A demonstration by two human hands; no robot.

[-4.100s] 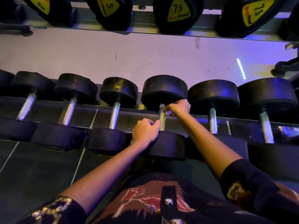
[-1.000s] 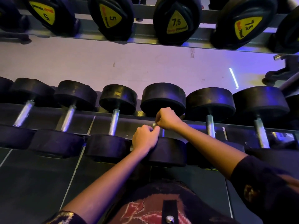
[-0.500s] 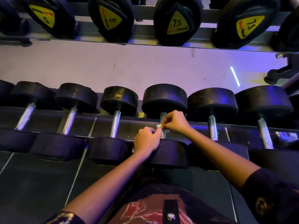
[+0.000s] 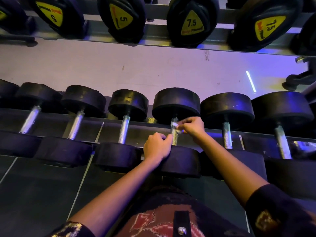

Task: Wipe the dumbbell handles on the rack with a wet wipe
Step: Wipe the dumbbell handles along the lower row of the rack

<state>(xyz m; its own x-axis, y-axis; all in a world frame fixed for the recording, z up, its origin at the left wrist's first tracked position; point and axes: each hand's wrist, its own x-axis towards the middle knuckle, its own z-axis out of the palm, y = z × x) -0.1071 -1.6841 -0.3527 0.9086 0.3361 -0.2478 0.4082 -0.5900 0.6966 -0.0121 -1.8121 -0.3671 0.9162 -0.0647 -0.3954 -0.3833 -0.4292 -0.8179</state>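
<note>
Head view: your right hand [image 4: 194, 127] pinches a crumpled white wet wipe [image 4: 176, 127] between thumb and curled fingertips. It presses the wipe against the upper end of the chrome handle [image 4: 174, 140] of the black dumbbell [image 4: 176, 103] straight ahead on the lower rack. Below the wipe on that handle, your left hand [image 4: 157, 147] rests on the dumbbell's near rubber head [image 4: 183, 159], fingers curled tight, their tips gripping the handle's lower end from its left side.

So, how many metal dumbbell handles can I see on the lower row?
6. Three handles lie left of the left hand; the fourth handle is under the wet wipe; two lie further right. More may be hidden at the edges.
</note>
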